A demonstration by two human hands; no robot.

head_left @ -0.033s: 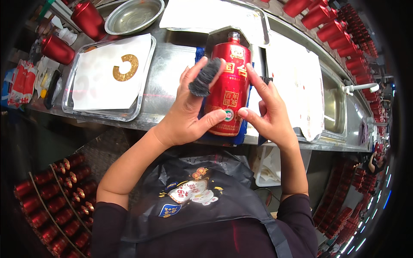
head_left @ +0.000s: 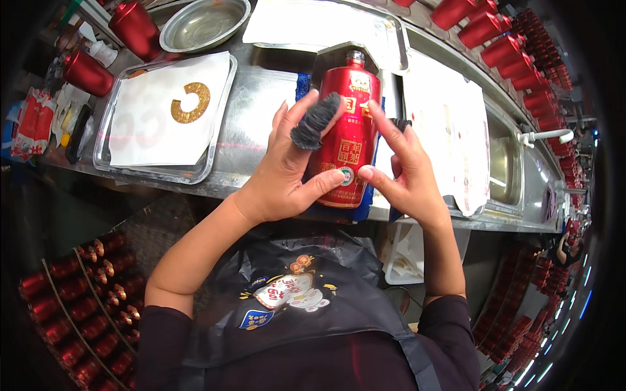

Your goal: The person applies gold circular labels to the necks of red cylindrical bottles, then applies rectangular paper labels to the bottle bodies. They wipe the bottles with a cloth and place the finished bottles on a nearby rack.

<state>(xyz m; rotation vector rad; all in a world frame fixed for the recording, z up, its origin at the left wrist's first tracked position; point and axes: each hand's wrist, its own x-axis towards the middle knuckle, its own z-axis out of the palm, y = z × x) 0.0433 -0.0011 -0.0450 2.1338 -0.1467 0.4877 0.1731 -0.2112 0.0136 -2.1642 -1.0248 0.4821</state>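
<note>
A red bottle [head_left: 352, 137] with gold decals and a bare neck lies with its neck pointing away from me. It rests on a blue cloth [head_left: 304, 85] in front of a dark angular stand [head_left: 326, 58]. My left hand [head_left: 280, 173] is at the bottle's left side, fingers spread. Its thumb touches a small round green-and-white label [head_left: 345, 175], and a dark fuzzy wrap [head_left: 317, 122] covers its index finger. My right hand [head_left: 411, 176] is on the right side with index finger stretched over the upper decals and thumb at the lower edge. A dark band circles another right finger.
To the left, a tray [head_left: 225, 111] holds white paper and a gold C-shaped decal [head_left: 190, 102]. Behind it are a metal basin [head_left: 203, 25] and red bottles [head_left: 135, 29]. White sheets [head_left: 450, 130] lie at right, beside a sink [head_left: 505, 163] with a tap [head_left: 546, 135].
The bottle sits very slightly lower in view. My right index finger has shifted a little left over the decals; my left hand has hardly moved.
</note>
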